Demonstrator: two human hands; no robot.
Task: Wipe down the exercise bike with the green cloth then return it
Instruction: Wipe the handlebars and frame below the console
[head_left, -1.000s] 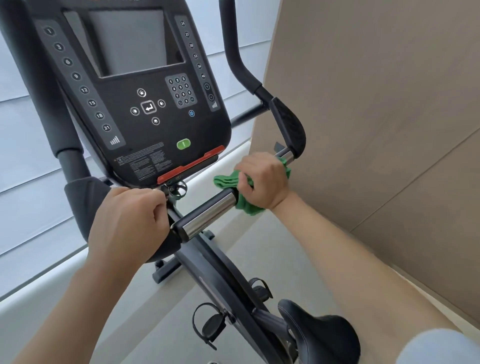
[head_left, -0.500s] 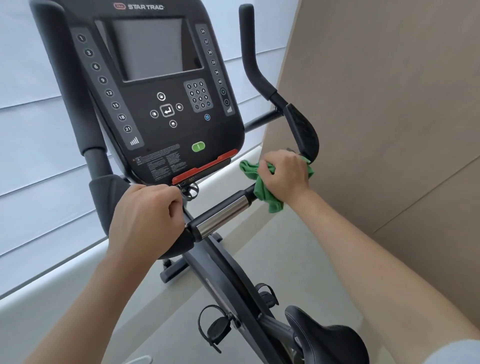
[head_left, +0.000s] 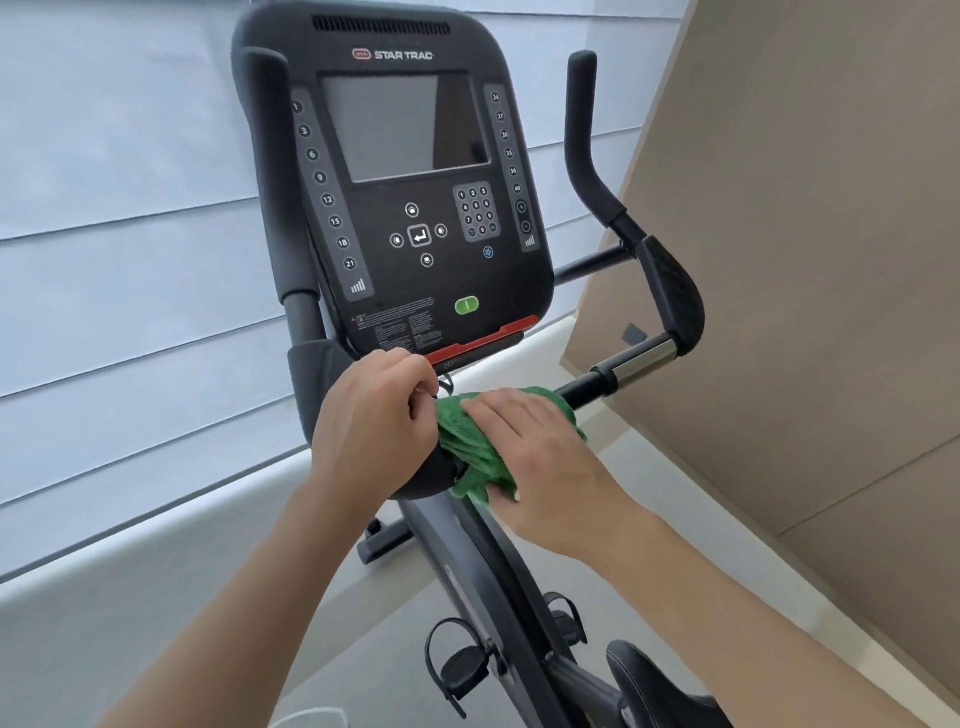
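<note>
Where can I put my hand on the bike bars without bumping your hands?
Free: the shiny bar on the right, between the green cloth and the black corner grip, and the tall black handle above it. Crowded: the middle under the console, where the left hand and right hand meet.

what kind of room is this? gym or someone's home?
Probably a gym or fitness room, though a home setup can't be ruled out. Cues: a Star Trac exercise bike with a commercial-style console, and a hand wiping its handlebar with a green cloth.
</note>
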